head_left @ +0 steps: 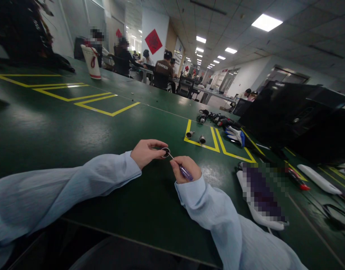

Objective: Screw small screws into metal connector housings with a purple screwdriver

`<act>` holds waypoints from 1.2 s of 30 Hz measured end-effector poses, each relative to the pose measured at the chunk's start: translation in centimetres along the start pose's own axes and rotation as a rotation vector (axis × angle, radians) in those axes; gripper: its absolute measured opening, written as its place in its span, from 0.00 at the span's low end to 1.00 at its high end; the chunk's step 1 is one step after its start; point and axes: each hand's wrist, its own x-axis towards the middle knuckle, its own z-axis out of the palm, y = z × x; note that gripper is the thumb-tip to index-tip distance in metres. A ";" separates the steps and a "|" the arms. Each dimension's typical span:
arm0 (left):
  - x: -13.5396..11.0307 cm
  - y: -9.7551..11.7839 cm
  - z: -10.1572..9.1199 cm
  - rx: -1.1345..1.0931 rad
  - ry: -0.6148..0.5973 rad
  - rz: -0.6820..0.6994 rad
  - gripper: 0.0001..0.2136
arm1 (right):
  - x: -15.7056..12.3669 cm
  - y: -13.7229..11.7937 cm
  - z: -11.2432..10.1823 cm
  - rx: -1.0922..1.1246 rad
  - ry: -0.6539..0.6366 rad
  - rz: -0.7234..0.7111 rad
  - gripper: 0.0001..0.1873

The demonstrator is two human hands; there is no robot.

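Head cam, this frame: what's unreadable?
Head view:
- small ring: mostly covered by the left hand, too small to identify.
- purple-handled tool: grip hidden in the right hand; tip too small.
- white object: top pixelated.
- black case: cut by right edge.

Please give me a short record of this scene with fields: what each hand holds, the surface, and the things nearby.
left hand: holds a small ring in its fingertips
right hand: grips a purple-handled screwdriver, its tip at the ring
surface: green table with yellow lines
nearby: two small metal cylinders inside a yellow box; blue and white gloves to their right
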 end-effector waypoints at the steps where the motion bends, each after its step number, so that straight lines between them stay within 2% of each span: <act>1: 0.0 0.0 0.0 0.007 -0.001 0.002 0.16 | 0.0 0.0 0.0 0.003 -0.002 -0.005 0.07; 11: 0.2 -0.7 -0.2 0.047 0.019 0.072 0.12 | 0.0 -0.3 0.0 0.014 0.003 -0.090 0.06; 18: -0.1 -0.1 0.0 0.034 0.001 0.026 0.12 | 0.0 -0.6 -0.1 0.004 0.013 -0.072 0.07; 21: 0.0 0.0 0.1 0.019 -0.016 -0.001 0.12 | 0.0 -0.8 -0.5 0.049 0.043 -0.020 0.08; 26: -0.1 0.1 0.2 -0.085 0.012 -0.060 0.10 | -0.1 -0.9 -0.7 0.076 -0.011 0.068 0.11; 36: -0.4 0.6 0.5 -0.116 0.016 -0.087 0.10 | -0.1 -0.5 -0.1 0.015 -0.001 0.017 0.09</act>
